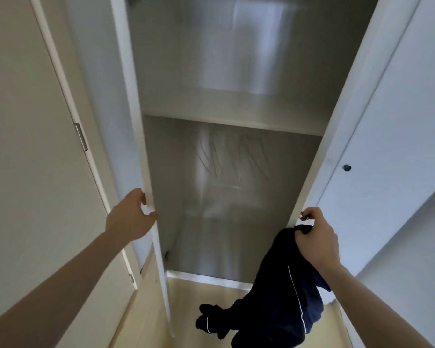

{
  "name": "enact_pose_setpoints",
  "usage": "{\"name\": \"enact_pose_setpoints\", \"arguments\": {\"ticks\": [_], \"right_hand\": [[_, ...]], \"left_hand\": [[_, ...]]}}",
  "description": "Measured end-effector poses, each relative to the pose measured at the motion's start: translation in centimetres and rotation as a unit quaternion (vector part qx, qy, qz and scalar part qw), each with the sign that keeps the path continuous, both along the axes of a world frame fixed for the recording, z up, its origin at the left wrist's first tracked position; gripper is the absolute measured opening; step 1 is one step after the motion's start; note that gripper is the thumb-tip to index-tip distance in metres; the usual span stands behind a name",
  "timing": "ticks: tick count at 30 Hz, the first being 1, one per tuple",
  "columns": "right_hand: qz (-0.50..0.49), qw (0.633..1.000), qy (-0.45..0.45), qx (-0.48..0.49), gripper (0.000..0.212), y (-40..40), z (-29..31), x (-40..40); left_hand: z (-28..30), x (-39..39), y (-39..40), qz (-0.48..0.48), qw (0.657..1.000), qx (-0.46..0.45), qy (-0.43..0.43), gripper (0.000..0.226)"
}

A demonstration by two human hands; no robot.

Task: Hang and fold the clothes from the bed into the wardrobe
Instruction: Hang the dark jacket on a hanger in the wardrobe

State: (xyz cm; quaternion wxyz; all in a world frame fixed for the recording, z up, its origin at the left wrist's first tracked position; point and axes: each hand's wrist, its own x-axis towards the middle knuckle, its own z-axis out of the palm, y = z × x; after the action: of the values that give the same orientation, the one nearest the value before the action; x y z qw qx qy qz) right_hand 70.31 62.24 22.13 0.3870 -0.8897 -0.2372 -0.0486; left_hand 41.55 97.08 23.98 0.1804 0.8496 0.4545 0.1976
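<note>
Pale walls and cream floor [186, 310] surrounding a tall white wardrobe [236, 197], both doors swung outward

Left door [146, 151]: edge-on to the camera, hinge hardware [81, 136] on the panel behind it. Right door [362, 159]: opened to the right, small dark knob [347, 168] on its face

Interior, grey and glossy, split by one horizontal shelf [231, 119] into two compartments:
- Upper compartment: nothing resting on the shelf; only a bright blurred reflection on the back panel
- Lower compartment: no garment inside; faint dark streaks and pale reflections on the back panel, too blurred to identify. Small fitting low on the left inner wall. White bottom lip [204, 277] meeting the floor

Left hand [128, 217]: fingers curled round the front edge of the left door, thumb on the near face, gripping it

Right hand [317, 237]: at the edge of the right door, fingertips [305, 214] touching or pinching that edge, exact contact unclear. Same hand bunched tight round the top of a dark navy garment [281, 297] with thin white piping

Garment location: outside the wardrobe, hanging from the right hand in front of the lower compartment's right side, lower end trailing down over the floor. Type of garment not determinable from the folds
</note>
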Motion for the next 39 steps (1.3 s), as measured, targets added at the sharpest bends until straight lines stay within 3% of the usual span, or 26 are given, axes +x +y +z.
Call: {"name": "enact_pose_setpoints", "arguments": {"ticks": [2,4,6,8,10,13,17,22,24,29,33,35,37,39], "right_hand": [[-0.013,1.000,0.024,-0.006,0.042,-2.4,0.2,-0.3],[-0.022,0.999,0.044,-0.014,0.042,-4.5,0.4,-0.4],[-0.034,0.998,0.059,-0.013,0.045,-6.3,0.4,-0.7],[-0.045,0.996,0.077,-0.007,0.052,-7.8,0.1,-1.3],[-0.057,0.994,0.093,-0.010,0.059,-9.2,-0.4,-1.9],[-0.075,0.992,0.098,-0.026,0.074,-11.1,-1.4,-2.4],[-0.110,0.988,0.106,-0.018,0.095,-13.1,-1.5,-2.8],[-0.147,0.984,0.034,0.096,0.079,-13.8,0.3,-5.0],[-0.105,0.984,0.009,0.146,0.066,-13.5,2.2,-5.7],[0.061,0.973,0.015,0.222,0.045,-12.5,8.6,-7.3],[0.160,0.941,0.072,0.288,0.038,-12.3,12.7,-8.1],[0.205,0.923,0.096,0.310,0.038,-12.3,13.8,-8.5],[0.223,0.917,0.100,0.317,0.037,-12.4,14.5,-8.7],[0.199,0.932,0.067,0.295,0.036,-12.7,14.3,-8.6]], "left_hand": [[0.0,-0.8,-0.4,0.013,0.999,-0.020,0.048,0.048],[0.1,-1.4,-0.6,0.030,0.995,-0.038,0.086,0.080],[0.3,-1.5,-1.3,0.028,0.993,-0.085,0.076,0.102],[0.3,-1.0,-2.4,0.020,0.980,-0.187,-0.060,0.107],[0.5,-0.1,-4.5,0.046,0.938,-0.288,-0.189,0.102],[1.0,1.7,-7.7,0.027,0.916,-0.330,-0.227,0.108],[1.9,4.0,-12.0,-0.096,0.946,-0.272,-0.145,0.095],[2.1,6.2,-18.7,-0.271,0.936,-0.222,-0.046,0.072],[1.6,7.2,-21.1,-0.334,0.919,-0.210,-0.005,0.071],[-0.5,9.6,-26.1,-0.444,0.858,-0.243,0.089,0.105],[-1.4,11.3,-28.3,-0.480,0.840,-0.239,0.090,0.126],[-1.8,12.1,-28.8,-0.467,0.845,-0.244,0.092,0.104],[-2.6,12.6,-28.5,-0.443,0.859,-0.232,0.108,0.050],[-3.8,12.5,-27.2,-0.421,0.871,-0.239,0.089,0.023]]}}
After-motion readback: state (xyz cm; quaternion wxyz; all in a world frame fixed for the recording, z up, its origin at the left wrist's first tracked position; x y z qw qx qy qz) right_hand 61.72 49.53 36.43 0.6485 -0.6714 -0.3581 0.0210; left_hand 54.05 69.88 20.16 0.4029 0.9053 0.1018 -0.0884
